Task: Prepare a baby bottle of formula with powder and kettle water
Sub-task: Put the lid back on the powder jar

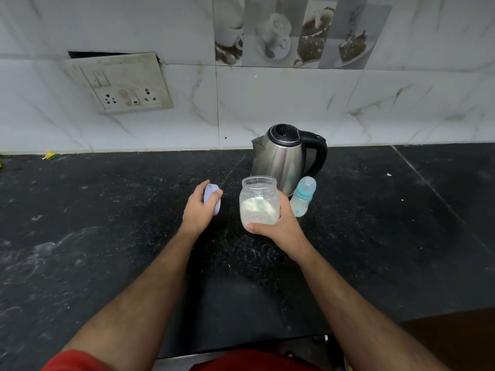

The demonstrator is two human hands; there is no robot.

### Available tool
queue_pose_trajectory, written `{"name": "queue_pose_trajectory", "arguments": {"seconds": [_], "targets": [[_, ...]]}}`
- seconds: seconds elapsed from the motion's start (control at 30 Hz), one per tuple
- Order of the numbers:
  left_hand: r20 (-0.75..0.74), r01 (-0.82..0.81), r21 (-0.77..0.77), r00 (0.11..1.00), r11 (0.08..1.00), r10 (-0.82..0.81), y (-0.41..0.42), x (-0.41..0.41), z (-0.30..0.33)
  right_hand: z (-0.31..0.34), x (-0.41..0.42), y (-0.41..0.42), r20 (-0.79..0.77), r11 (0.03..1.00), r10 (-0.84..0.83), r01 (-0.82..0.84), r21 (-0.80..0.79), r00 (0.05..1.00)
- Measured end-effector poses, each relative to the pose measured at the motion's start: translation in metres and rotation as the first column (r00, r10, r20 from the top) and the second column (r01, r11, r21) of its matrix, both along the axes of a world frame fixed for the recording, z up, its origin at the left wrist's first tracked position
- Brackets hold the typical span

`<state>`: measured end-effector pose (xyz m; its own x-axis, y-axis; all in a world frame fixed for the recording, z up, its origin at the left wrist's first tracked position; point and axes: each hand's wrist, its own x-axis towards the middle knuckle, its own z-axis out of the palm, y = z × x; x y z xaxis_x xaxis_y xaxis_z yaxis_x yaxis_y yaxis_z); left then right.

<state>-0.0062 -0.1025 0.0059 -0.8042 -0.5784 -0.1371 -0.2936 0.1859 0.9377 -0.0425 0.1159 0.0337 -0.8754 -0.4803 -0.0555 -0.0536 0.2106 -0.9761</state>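
A clear jar (pixel 259 202) about half full of white powder stands open on the black counter (pixel 107 223), with a pale scoop showing inside. My right hand (pixel 278 226) grips the jar from its right side and front. My left hand (pixel 199 208) holds the jar's pale lilac lid (pixel 213 198), lifted off to the left of the jar. A steel kettle (pixel 284 159) with a black handle and shut lid stands just behind the jar. A small baby bottle (pixel 302 196) with a teal collar and capped top stands upright to the right of the jar.
A tiled wall (pixel 267 103) rises behind the counter, with a socket plate (pixel 120 84) at the upper left. Small yellow scraps (pixel 49 155) lie at the far left back edge. The counter's front edge (pixel 241 352) runs near my body.
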Motion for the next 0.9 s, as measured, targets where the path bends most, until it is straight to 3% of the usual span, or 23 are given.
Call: {"name": "queue_pose_trajectory", "arguments": {"seconds": [0.07, 0.17, 0.3, 0.47, 0.7, 0.9], "targets": [[-0.098, -0.037, 0.279, 0.993, 0.96, 0.067, 0.011, -0.002, 0.013, -0.001, 0.001, 0.002, -0.001, 1.0, 0.014, -0.014, -0.002, 1.0], [-0.165, -0.035, 0.564, 0.974, 0.825, 0.154, 0.017, -0.004, 0.029, -0.003, 0.005, 0.007, 0.003, 0.999, 0.038, -0.038, 0.011, 0.999], [-0.238, 0.035, 0.674, 0.956, 0.738, 0.172, 0.022, -0.005, 0.045, -0.005, 0.012, 0.01, -0.025, 0.996, 0.083, -0.082, 0.045, 0.996], [-0.267, 0.174, 0.603, 0.964, 0.779, -0.009, 0.045, 0.005, 0.065, -0.004, 0.019, 0.01, -0.027, 0.995, 0.089, -0.088, 0.037, 0.996], [-0.175, 0.288, 0.331, 0.955, 0.899, -0.241, 0.055, 0.017, 0.084, 0.004, 0.023, 0.009, -0.022, 0.996, 0.085, -0.084, 0.028, 0.996], [-0.024, 0.483, 0.074, 0.876, 0.873, -0.482, 0.044, 0.019, 0.108, 0.008, 0.027, 0.006, 0.0, 0.994, 0.108, -0.108, 0.01, 0.994]]}}
